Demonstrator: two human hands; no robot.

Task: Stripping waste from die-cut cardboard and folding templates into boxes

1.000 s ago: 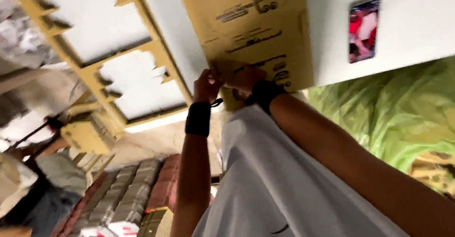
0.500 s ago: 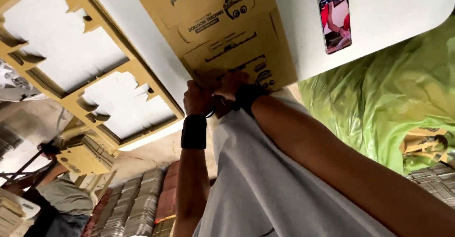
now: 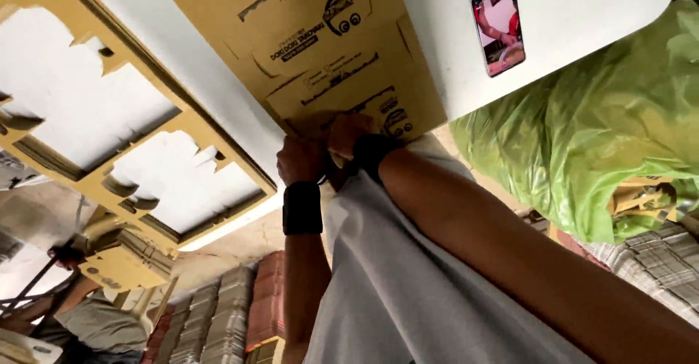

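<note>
At table edge, both hands' grip closed on printed cardboard sheet point(image 3: 320, 51): left hand point(image 3: 300, 159), right hand point(image 3: 348, 132).

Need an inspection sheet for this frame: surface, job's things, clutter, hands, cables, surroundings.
Surface: white table, mostly bare where visible.
Job's things: flat brown cardboard sheet with printed panels, lying on the table; both hands meet at its near edge.
Clutter: phone with lit screen on the table; die-cut cardboard frame with empty windows beside the sheet.
Hands: left hand and right hand close together at the sheet's edge, black wristbands on both; grip unclear.
Cables: nothing seen.
Surroundings: green plastic bag next to the table; stacks of folded cartons below; another person at lower left.
</note>
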